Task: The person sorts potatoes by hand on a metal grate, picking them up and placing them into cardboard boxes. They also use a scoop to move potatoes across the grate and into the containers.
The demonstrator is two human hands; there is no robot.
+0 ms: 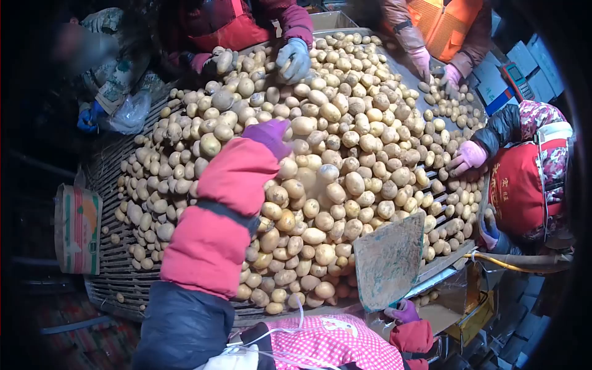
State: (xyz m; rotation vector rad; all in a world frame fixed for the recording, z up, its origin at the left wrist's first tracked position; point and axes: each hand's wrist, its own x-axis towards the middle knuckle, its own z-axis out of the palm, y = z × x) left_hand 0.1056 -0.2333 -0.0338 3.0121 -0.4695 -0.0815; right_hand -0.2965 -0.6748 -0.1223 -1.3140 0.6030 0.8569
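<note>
Apparently stretched the left hand (pixel 269 137) well forward onto the potatoes (pixel 354 184), probably on account of the heap's breadth; from its back alone, could not tell fingers spread from fingers pinching a potato. Held the right hand (pixel 404 311) low and nearer in, at the near edge of a flat board (pixel 388 259), seemingly to steady its tilt beside the heap; could not make out how firmly. Had potatoes all around the left hand, and ahead of the right, beyond the board.

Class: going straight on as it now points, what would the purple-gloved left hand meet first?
The left hand would probably meet the potatoes just beyond its fingers, though its height over them is unclear.
</note>
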